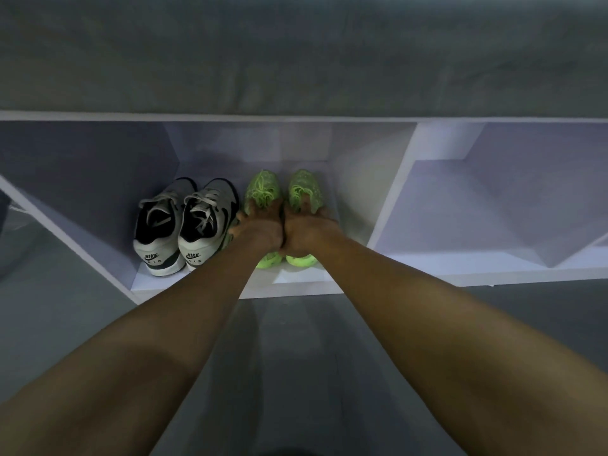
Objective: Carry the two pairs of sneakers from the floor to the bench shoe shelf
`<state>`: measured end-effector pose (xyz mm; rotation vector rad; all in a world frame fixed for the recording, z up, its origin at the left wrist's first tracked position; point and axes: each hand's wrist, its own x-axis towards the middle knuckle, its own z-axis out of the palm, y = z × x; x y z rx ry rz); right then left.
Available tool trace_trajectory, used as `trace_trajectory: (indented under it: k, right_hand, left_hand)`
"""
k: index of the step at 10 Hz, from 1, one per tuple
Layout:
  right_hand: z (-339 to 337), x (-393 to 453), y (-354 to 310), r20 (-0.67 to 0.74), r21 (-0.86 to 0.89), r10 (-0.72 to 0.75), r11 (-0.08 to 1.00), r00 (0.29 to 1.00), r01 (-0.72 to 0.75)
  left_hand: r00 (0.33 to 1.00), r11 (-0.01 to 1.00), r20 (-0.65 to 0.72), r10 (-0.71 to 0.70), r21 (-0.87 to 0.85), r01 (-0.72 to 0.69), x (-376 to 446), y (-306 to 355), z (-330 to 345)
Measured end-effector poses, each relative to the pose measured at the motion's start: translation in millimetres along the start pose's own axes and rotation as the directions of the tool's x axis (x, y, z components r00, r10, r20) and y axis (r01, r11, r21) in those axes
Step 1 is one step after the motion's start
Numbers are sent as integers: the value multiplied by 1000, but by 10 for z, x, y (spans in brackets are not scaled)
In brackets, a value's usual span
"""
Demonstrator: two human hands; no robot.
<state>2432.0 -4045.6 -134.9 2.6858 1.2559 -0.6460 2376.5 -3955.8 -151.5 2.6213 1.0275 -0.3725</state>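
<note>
Two pairs of sneakers stand side by side in the middle compartment of the white bench shoe shelf (230, 289), toes pointing inward. The white and black pair (184, 225) is on the left, heels out. The bright green pair (283, 192) is on the right. My left hand (260, 230) grips the left green sneaker around its collar. My right hand (307, 232) grips the right green sneaker the same way. The two hands touch each other and hide the middle of both green shoes; only toes and heels show.
A grey cushion (296, 54) covers the bench top above the compartments. A white divider (391, 205) separates a compartment on the right (477, 218); another opens at the left (75, 179). Grey floor (289, 373) lies in front of the shelf.
</note>
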Motion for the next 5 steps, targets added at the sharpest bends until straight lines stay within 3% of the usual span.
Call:
trace_trajectory:
  k: [1, 2, 3, 4, 5]
  right_hand:
    - [-242, -247, -71, -27, 65, -54, 996, 998, 55]
    - [-543, -496, -200, 48, -36, -155, 987, 987, 157]
    - [-936, -985, -401, 121, -159, -240, 953, 963, 257]
    - [-1204, -1304, -479, 139, -154, -292, 937, 946, 312]
    - [-1696, -1825, -527, 194, 45, -304, 952, 932, 302]
  left_hand:
    - [996, 991, 52, 77, 106, -82, -209, -13, -252]
    - [973, 964, 171, 155, 189, -187, -502, -82, -563]
    - [927, 980, 346, 147, 76, -184, -1045, -268, -1064]
    - [910, 984, 375, 176, -89, -154, -1392, -437, -1457]
    - [878, 913, 353, 324, -361, -191, -1794, -644, -2052]
